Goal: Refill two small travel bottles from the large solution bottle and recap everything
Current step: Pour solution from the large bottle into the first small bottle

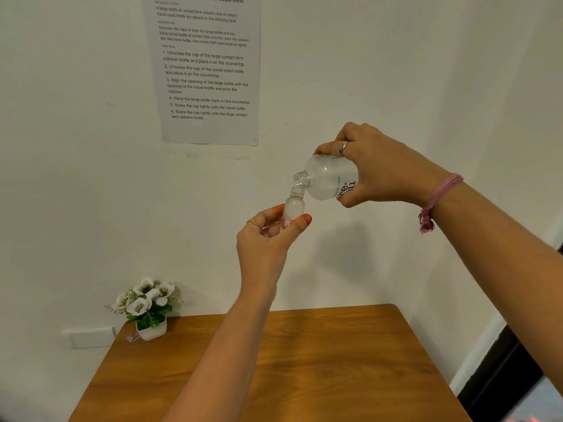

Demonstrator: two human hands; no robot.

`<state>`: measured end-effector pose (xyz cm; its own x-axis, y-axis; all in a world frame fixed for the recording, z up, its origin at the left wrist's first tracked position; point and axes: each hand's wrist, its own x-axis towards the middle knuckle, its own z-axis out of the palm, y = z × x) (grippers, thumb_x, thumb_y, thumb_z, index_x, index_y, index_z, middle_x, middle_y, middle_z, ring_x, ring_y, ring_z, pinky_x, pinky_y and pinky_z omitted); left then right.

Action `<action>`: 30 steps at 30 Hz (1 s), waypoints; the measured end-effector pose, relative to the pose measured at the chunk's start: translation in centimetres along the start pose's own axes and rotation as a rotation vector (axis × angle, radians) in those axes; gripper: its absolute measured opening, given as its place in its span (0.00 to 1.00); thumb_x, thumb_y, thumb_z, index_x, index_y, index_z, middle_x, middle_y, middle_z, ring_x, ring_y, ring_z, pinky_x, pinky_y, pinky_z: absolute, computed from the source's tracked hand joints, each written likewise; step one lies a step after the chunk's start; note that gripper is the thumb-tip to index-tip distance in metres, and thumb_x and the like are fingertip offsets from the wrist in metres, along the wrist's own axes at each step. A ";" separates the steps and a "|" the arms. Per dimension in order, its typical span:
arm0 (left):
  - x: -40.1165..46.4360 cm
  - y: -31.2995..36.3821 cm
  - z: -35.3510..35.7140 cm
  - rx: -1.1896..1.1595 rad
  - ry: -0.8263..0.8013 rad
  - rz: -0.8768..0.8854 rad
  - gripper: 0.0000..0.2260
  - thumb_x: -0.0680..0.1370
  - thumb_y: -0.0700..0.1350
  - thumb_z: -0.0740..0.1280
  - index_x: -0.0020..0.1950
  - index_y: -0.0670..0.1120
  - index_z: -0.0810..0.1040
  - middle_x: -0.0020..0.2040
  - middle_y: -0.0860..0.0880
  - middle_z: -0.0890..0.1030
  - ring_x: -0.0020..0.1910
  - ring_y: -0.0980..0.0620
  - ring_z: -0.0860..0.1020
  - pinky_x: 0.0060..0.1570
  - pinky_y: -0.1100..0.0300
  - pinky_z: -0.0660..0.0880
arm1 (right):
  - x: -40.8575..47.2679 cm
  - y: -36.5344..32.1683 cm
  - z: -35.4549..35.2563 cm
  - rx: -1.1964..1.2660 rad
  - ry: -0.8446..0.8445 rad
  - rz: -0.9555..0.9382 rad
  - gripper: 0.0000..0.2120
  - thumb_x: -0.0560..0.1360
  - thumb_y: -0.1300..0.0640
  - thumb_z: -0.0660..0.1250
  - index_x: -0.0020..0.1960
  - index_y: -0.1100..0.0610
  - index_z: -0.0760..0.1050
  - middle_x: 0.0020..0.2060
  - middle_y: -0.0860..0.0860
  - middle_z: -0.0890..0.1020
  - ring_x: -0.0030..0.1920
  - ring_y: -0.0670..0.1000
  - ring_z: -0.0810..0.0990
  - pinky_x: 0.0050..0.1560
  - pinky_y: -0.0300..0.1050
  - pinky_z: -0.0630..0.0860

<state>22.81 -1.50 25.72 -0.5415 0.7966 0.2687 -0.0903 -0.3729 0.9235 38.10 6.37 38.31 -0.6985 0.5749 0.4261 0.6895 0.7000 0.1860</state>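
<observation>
1. Right hand grips the large solution bottle around its body, fingers over the top, thumb beneath. A ring sits on one finger; a pink cord bracelet circles the wrist.
2. Large bottle is uncapped and held in the air well above the tabletop. Long axis lies close to horizontal, mouth pointing left and tipped slightly down. Label text reads sideways.
3. Left hand pinches the small travel bottle between thumb and fingers at its lower half. A gold ring shows on one finger.
4. Travel bottle stands upright, long axis vertical, open neck pointing up. It sits directly below the large bottle's mouth, the two openings touching or very nearly so; cannot tell which.
5. Travel bottle looks cloudy white through its wall; fill level cannot be read. A small red-edged label shows near the thumb.
6. No stream of liquid can be made out between the openings.
7. Both bottles are held in front of the white wall, above the far edge of the wooden tabletop.
8. A small pot of white flowers stands at the tabletop's far left corner. A printed instruction sheet hangs on the wall above.
</observation>
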 end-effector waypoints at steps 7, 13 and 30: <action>-0.1 0.2 0.0 -0.009 0.003 -0.003 0.18 0.66 0.44 0.79 0.55 0.46 0.81 0.37 0.61 0.84 0.40 0.63 0.82 0.36 0.74 0.75 | -0.1 -0.2 0.1 0.064 0.008 0.015 0.37 0.62 0.51 0.75 0.69 0.46 0.67 0.54 0.49 0.70 0.52 0.49 0.65 0.49 0.51 0.76; -0.2 0.4 -0.1 -0.022 0.021 0.000 0.19 0.66 0.45 0.79 0.56 0.46 0.81 0.42 0.57 0.84 0.43 0.61 0.83 0.38 0.74 0.76 | -0.1 -0.1 1.0 0.178 0.004 0.039 0.38 0.61 0.50 0.76 0.69 0.46 0.68 0.50 0.47 0.69 0.51 0.48 0.68 0.52 0.44 0.73; -1.0 0.2 -3.3 -0.001 -0.035 -0.033 0.18 0.67 0.45 0.78 0.54 0.50 0.79 0.50 0.54 0.83 0.45 0.62 0.83 0.38 0.73 0.74 | -2.9 -2.4 6.5 0.637 0.030 0.318 0.37 0.62 0.51 0.79 0.68 0.49 0.69 0.56 0.50 0.74 0.56 0.49 0.74 0.53 0.41 0.73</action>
<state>20.61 -3.96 24.78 -0.5085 0.8248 0.2471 -0.1090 -0.3463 0.9318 37.21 5.82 30.87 -0.4701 0.7871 0.3993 0.6071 0.6167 -0.5011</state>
